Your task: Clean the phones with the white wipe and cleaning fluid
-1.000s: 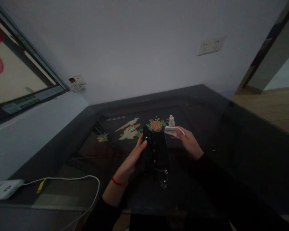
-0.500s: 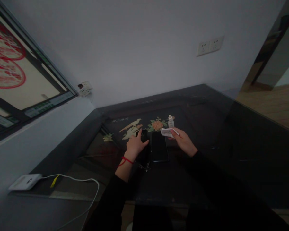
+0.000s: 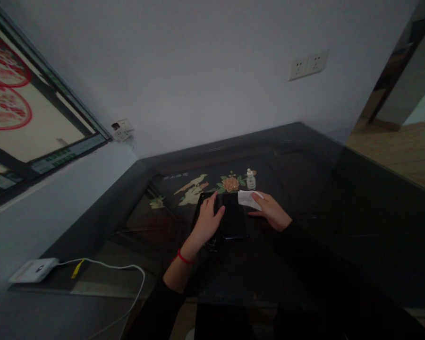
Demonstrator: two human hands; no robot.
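Note:
My left hand [image 3: 207,222], with a red cord on the wrist, lies over a black phone-shaped thing [image 3: 204,196]. Its fingers are stretched out and the thumb stands apart; the hand hides much of that thing, and a small chain or strap [image 3: 211,244] shows at its lower end. To the right lies a black phone [image 3: 234,219], dark face up. My right hand [image 3: 272,210] pinches a folded white wipe or tissue [image 3: 248,199] at the phone's upper right edge. Just beyond it stands a small clear bottle [image 3: 251,181] with a white cap.
The dark table [image 3: 290,264] has a printed bird and flower picture [image 3: 231,183]. At the left, a white box-shaped device [image 3: 34,270] trails a white cable [image 3: 127,267] past the table edge. Behind are a wall with sockets [image 3: 308,65] and a window [image 3: 38,118].
My left hand has slid nearer to me and slightly right, its fingers straightening over the black thing. In my right hand the white wipe or tissue has turned to show a broader face.

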